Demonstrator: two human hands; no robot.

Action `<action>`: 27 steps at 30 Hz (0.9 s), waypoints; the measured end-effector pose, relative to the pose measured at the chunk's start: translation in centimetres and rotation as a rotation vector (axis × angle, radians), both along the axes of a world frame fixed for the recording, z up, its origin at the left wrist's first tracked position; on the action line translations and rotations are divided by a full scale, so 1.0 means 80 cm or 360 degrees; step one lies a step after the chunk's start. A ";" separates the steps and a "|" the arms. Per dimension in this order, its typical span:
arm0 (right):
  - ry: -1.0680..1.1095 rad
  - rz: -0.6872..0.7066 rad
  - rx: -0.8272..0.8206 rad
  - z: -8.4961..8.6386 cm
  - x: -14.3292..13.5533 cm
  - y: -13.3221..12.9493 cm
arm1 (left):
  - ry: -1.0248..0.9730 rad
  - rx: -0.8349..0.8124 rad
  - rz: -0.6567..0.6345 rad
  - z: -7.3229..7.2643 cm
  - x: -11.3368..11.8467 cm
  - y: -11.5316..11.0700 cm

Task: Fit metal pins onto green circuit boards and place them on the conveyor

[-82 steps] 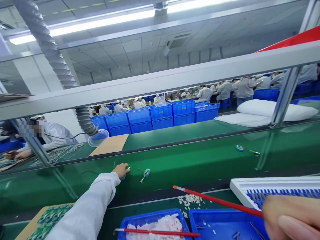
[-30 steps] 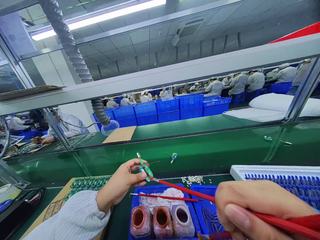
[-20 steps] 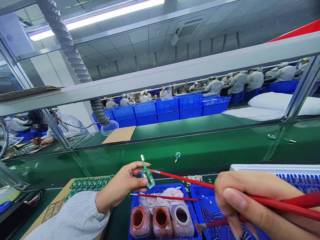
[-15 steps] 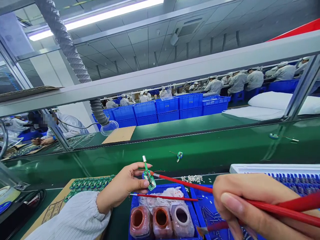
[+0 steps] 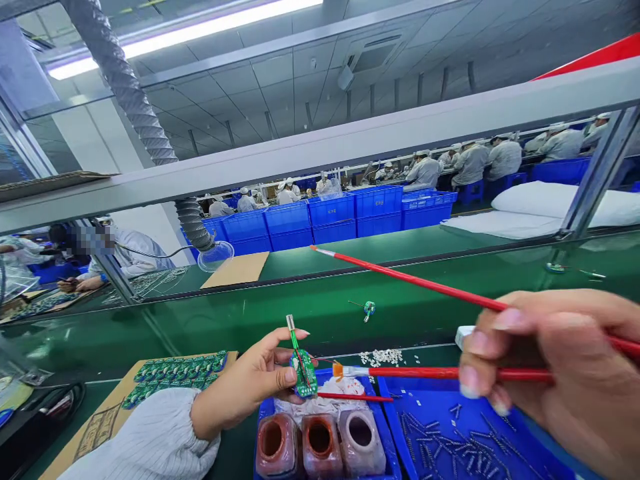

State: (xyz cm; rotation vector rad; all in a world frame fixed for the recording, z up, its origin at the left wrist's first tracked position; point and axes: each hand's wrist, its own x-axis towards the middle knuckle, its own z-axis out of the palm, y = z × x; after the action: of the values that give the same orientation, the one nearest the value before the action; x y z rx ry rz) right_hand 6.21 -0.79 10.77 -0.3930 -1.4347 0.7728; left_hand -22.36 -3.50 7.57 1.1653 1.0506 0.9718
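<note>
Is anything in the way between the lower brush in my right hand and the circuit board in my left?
Nothing bulky shows between the lower brush and the circuit board. Only a thin wire seems to stick out toward the bristles, and your left hand grips the board's left side. Another brush lies below that line.

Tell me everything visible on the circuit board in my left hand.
The circuit board is green and rounded, with pale markings and a thin reddish wire. A narrow green neck ends in a silvery tip pointing up. Held tilted, its left edge is pinched by the left hand, apparently over the blue tray.
</note>
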 end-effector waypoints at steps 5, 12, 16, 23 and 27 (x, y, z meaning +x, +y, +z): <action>-0.0059 0.0223 0.0067 -0.005 -0.022 0.001 | -0.0068 0.0028 -0.0148 -0.002 0.006 -0.005; 0.0028 0.0270 0.0058 -0.010 -0.031 0.005 | -0.0126 0.0019 -0.0233 0.000 0.011 -0.004; 0.0025 0.0228 -0.0011 -0.010 -0.039 -0.003 | -0.0102 -0.0020 -0.0200 -0.001 0.011 -0.005; -0.0025 0.0018 -0.0316 -0.009 -0.043 -0.025 | -0.0117 -0.0074 -0.0153 0.001 0.011 -0.010; 0.0019 -0.0131 -0.0341 -0.006 -0.032 -0.023 | -0.0046 -0.0027 -0.0080 0.007 0.005 -0.004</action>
State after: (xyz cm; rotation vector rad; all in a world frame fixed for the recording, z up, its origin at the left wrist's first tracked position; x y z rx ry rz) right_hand 3.67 -2.60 10.26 -0.6073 -1.3204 0.8632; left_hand -21.94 -3.83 8.10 1.1550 1.0001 0.9358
